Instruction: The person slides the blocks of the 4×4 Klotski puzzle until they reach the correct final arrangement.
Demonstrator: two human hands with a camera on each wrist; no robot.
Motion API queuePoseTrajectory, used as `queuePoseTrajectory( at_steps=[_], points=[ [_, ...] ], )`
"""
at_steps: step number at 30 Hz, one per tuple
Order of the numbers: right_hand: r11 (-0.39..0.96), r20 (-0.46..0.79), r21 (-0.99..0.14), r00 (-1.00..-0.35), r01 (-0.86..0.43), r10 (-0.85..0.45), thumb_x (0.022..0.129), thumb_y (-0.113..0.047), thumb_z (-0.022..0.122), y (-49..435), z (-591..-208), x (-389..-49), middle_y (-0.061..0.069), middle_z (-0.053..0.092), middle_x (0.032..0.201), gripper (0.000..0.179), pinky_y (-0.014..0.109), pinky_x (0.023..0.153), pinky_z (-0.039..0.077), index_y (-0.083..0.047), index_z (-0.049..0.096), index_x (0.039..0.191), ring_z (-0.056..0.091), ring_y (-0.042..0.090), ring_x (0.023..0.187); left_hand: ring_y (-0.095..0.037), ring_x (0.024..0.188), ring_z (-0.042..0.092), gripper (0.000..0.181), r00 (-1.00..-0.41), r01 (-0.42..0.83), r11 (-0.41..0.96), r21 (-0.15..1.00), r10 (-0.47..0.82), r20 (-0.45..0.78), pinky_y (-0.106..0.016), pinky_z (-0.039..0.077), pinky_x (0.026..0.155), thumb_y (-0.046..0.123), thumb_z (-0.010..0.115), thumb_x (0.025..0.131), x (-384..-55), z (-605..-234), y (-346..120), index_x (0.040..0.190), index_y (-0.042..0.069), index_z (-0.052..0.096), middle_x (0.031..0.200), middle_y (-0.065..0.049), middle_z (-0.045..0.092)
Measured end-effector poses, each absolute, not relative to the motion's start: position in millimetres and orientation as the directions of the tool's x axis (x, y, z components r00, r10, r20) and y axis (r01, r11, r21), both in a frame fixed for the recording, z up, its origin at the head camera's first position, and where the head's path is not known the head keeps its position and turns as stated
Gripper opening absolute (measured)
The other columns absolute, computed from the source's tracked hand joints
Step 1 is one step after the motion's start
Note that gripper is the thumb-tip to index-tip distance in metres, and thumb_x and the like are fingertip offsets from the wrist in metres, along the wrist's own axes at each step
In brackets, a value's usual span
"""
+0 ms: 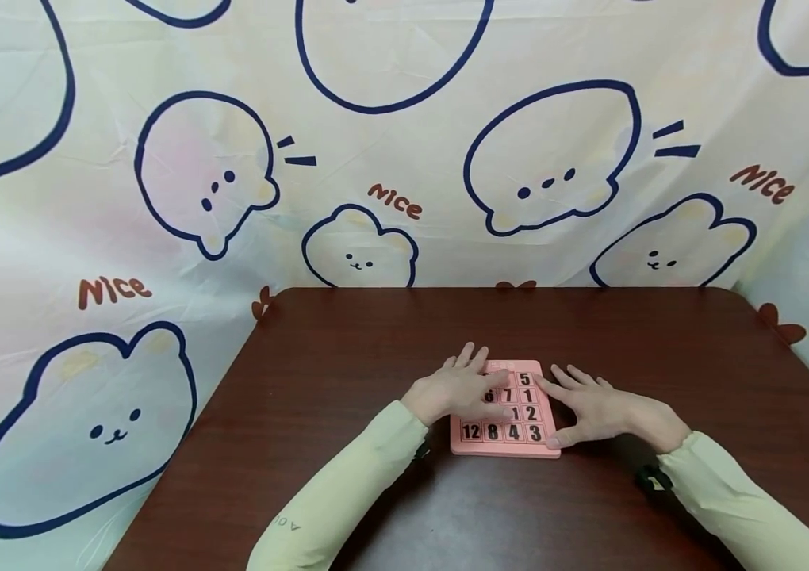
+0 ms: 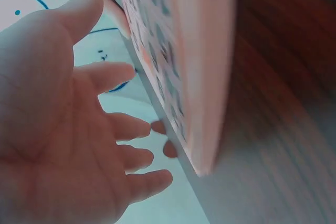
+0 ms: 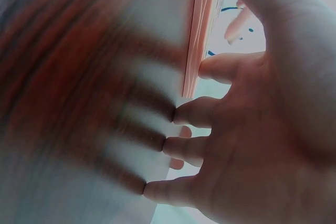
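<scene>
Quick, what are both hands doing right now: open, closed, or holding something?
Left hand: open over the pink number puzzle, holding nothing.
Right hand: open at the puzzle's right edge, holding nothing.

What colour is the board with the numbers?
The number board is pink. It shows best in the head view.

Dark wood-grain table, rounded far corners. Creased pale cloth backdrop behind table and along its left and right sides: navy cartoon outlines, red-brown "Nice" lettering. Soft light sheen on table's near part.
</scene>
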State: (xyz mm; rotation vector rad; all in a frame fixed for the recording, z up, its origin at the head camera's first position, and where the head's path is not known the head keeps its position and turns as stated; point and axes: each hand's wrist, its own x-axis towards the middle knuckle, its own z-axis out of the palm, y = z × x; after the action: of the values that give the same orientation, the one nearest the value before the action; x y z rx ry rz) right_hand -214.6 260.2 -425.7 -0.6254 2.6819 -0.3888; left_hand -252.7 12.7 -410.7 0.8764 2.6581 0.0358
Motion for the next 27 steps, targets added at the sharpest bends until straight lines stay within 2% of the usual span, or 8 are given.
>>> queuePoseTrajectory(
  at_steps=[6,12,21,27],
  points=[
    [0.861,-0.276,-0.340,-0.836,-0.377,-0.475,0.076,-0.069,0.068,259.2,-424.7,-214.1,0.032,0.019,0.158,0.106,0.081,0.102,0.015,-0.012,0.027,0.156,0.012,0.057,0.144,-0.026,0.155,-0.003,0.075,-0.732,0.602,0.791,0.111,0.601,-0.321,-0.046,0.016,0.124,0.073,0.043,0.090,-253.8,-411.0,33.1,0.155,0.044,0.019,0.168,-0.004,0.004],
    [0.868,-0.281,-0.330,-0.839,-0.372,-0.466,0.076,-0.071,0.067,260.4,-426.0,-216.9,0.031,0.018,0.159,0.107,0.080,0.103,0.014,-0.013,0.027,0.156,0.011,0.056,0.145,-0.027,0.155,-0.002,0.074,-0.723,0.621,0.778,0.094,0.615,-0.315,-0.046,0.016,0.124,0.071,0.044,0.091,-252.5,-410.8,43.2,0.155,0.043,0.020,0.168,-0.005,0.004],
    [0.867,-0.277,-0.328,-0.839,-0.375,-0.468,0.075,-0.070,0.068,261.4,-428.3,-217.0,0.032,0.018,0.159,0.108,0.081,0.102,0.015,-0.012,0.027,0.156,0.012,0.057,0.145,-0.024,0.155,-0.003,0.074,-0.747,0.586,0.808,0.069,0.571,-0.341,-0.044,0.014,0.124,0.074,0.047,0.088,-249.2,-411.2,45.4,0.152,0.049,0.021,0.168,0.000,0.003],
    [0.867,-0.282,-0.335,-0.839,-0.369,-0.466,0.075,-0.070,0.068,263.1,-428.7,-217.2,0.032,0.017,0.159,0.107,0.081,0.102,0.015,-0.013,0.026,0.156,0.011,0.057,0.145,-0.025,0.155,-0.004,0.075,-0.747,0.581,0.811,0.069,0.566,-0.349,-0.046,0.013,0.124,0.077,0.045,0.087,-250.0,-412.3,40.6,0.152,0.049,0.021,0.168,-0.001,0.003]
  ],
)
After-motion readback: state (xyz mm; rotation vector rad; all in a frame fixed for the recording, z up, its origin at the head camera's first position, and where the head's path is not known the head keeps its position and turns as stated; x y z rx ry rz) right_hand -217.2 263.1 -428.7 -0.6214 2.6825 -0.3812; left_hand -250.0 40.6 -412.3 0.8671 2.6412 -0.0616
